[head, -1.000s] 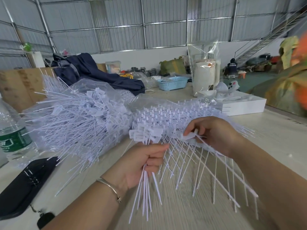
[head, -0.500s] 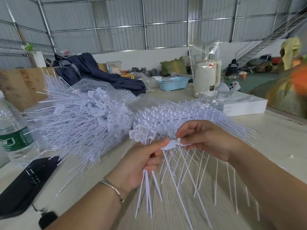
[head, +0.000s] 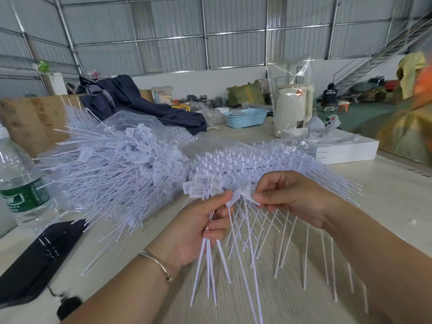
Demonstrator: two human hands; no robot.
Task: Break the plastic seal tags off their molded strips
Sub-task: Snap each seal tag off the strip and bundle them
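The left hand (head: 198, 226) is gripping a bundle of loose tags (head: 208, 260), while the right hand (head: 289, 197) beside it is pinching a molded strip (head: 249, 195).

A clear plastic water bottle with a green label (head: 17, 181) stands at the left of the pale tabletop (head: 385, 183), near a black phone (head: 39, 258). Farther back lie a dark navy jacket (head: 140, 101), a light-blue plastic basket (head: 245, 116) and a flat white box (head: 346, 152).

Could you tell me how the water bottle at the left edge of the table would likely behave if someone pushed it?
The water bottle stands upright and tall for its base, so a high push would probably tip it. Its clear wall looks thin, so it may dent under the fingers. Once on its round side it could roll.
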